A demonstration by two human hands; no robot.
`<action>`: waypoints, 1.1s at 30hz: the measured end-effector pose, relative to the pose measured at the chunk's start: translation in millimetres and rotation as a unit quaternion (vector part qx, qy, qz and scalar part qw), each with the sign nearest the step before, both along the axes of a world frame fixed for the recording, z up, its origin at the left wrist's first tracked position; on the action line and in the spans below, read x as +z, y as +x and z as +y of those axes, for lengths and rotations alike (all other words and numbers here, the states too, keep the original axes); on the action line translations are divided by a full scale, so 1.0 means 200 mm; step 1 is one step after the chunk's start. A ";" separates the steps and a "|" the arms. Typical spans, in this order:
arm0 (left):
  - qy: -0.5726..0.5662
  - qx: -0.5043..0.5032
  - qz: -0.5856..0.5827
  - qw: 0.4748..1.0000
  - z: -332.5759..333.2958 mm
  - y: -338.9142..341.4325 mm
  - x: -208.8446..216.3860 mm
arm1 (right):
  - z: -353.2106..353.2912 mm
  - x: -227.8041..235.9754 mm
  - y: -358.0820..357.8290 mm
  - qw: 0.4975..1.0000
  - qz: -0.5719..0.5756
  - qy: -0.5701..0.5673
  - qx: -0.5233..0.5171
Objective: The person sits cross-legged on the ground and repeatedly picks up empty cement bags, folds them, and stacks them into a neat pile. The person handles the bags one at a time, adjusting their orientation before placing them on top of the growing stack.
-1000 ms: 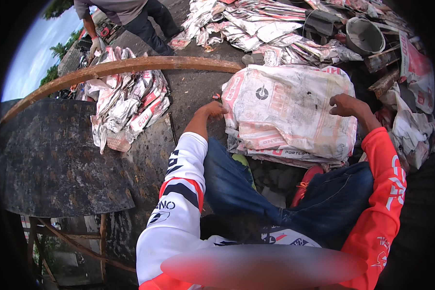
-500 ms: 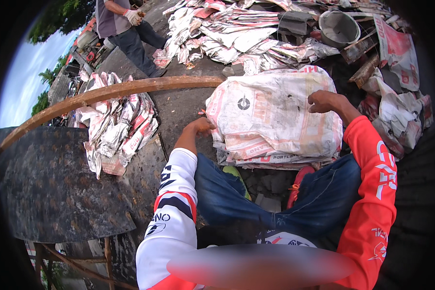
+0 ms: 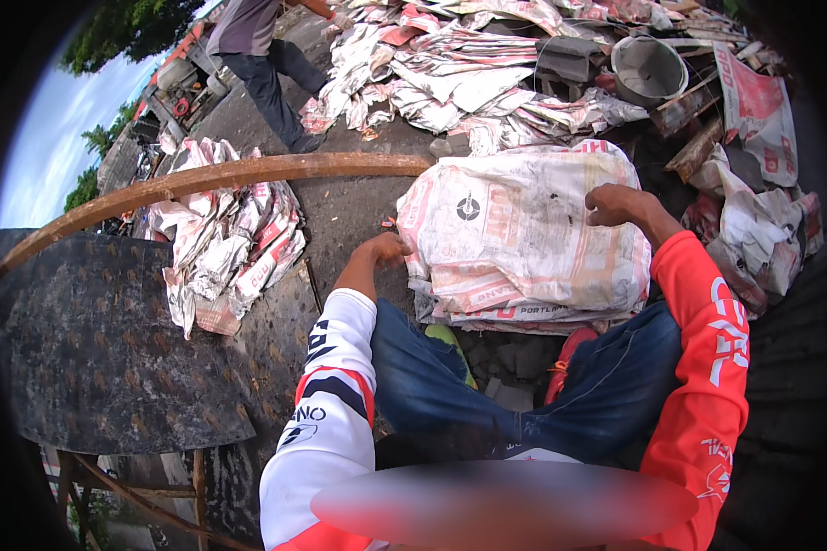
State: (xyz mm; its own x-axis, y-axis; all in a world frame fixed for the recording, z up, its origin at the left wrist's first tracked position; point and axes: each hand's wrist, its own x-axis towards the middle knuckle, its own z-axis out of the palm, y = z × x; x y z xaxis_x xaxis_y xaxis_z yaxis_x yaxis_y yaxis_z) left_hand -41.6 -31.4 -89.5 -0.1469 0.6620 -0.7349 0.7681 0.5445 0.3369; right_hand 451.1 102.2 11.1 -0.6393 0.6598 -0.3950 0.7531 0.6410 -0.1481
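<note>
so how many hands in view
3: left hand at left edge of stacked cement sacks; right hand over their right side; co-worker's gloved hand at top. Another may be hidden.

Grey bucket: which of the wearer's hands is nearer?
Right. The right hand is over the sack stack, below the grey bucket in the picture; the left hand is farther, at the stack's left edge.
</note>
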 end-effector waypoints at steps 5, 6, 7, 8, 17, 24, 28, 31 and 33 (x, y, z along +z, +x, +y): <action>-0.008 0.013 0.004 1.000 0.01 0.01 0.01 | 0.00 0.01 0.00 1.000 0.006 0.005 0.013; -0.013 0.017 0.009 1.000 0.00 0.01 0.01 | 0.00 0.01 0.00 1.000 0.006 0.003 0.011; -0.015 0.018 0.001 1.000 0.01 0.01 0.02 | 0.00 0.01 0.00 1.000 0.003 0.004 0.006; -0.016 0.018 -0.002 1.000 0.00 0.01 0.01 | -0.01 0.01 0.00 1.000 0.007 0.002 0.008; -0.003 0.015 -0.001 1.000 -0.01 0.01 0.02 | -0.02 0.03 -0.02 1.000 0.003 0.000 0.008; -0.005 0.002 -0.011 1.000 0.00 -0.03 -0.01 | -0.02 0.03 -0.02 1.000 0.003 0.012 0.008; -0.002 0.007 -0.009 1.000 -0.01 -0.04 -0.01 | -0.03 0.04 -0.01 1.000 0.004 0.009 0.000; 0.005 0.027 -0.011 1.000 -0.01 -0.04 0.00 | -0.03 0.04 -0.01 1.000 0.011 0.013 -0.005; 0.007 0.030 -0.014 0.999 -0.02 -0.04 0.00 | -0.03 0.05 -0.02 1.000 0.010 0.009 -0.018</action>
